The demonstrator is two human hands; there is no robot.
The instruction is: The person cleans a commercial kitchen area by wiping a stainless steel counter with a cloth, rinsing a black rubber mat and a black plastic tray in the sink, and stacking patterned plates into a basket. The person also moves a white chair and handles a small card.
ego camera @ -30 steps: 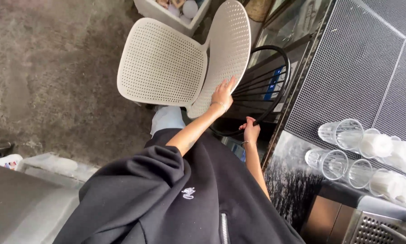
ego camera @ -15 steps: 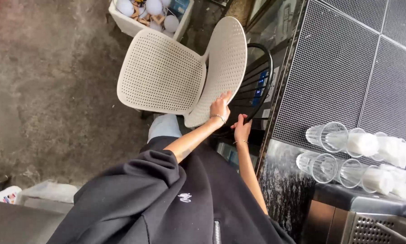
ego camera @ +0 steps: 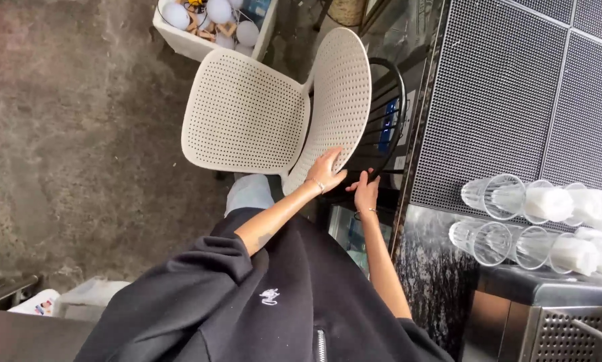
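A white perforated plastic chair [ego camera: 247,114] stands on the concrete floor, its backrest toward me. My left hand [ego camera: 327,171] grips the lower edge of that backrest, fingers spread over the plastic. Right behind it stands a black chair with thin back rods [ego camera: 386,124], mostly hidden by the white backrest. My right hand [ego camera: 366,192] is closed around the black chair's curved top rail. Both bare forearms come out of a black sweatshirt.
A white bin of pale round balls [ego camera: 210,23] sits just beyond the white chair. To the right, a counter carries a black rubber mat [ego camera: 508,87] and several clear glasses lying on their sides [ego camera: 508,214]. A metal surface [ego camera: 19,335] is at bottom left.
My left hand has slid down the white backrest to its lower edge. The black chair's back has tucked closer behind the white one. My right hand keeps its hold.
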